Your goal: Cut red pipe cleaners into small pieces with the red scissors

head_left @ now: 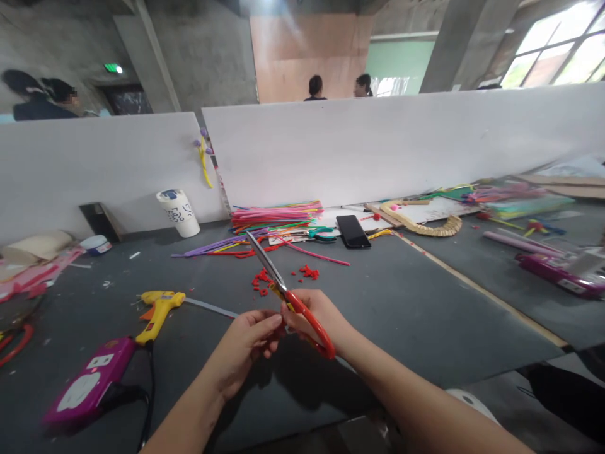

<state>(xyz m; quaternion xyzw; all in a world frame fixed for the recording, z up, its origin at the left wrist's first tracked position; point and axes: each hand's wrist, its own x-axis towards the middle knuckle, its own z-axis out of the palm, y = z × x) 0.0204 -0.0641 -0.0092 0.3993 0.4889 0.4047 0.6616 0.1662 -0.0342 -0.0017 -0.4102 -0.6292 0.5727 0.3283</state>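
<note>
My right hand (321, 315) grips the red handles of a pair of scissors (283, 287), whose closed blades point up and away to the left. My left hand (246, 343) is pinched right beside the scissor handles, fingertips near the blades' base; what it holds is too small to make out. Small red cut scraps (283, 277) lie scattered on the dark table (378, 302) just beyond the blades.
A yellow glue gun (158, 309) and a purple power strip (89, 381) lie at the left. Behind are coloured pipe cleaners (276, 217), a black phone (352, 231), teal scissors (321, 234), a white cup (178, 213), and white partition boards (378, 145). Other people stand beyond the boards.
</note>
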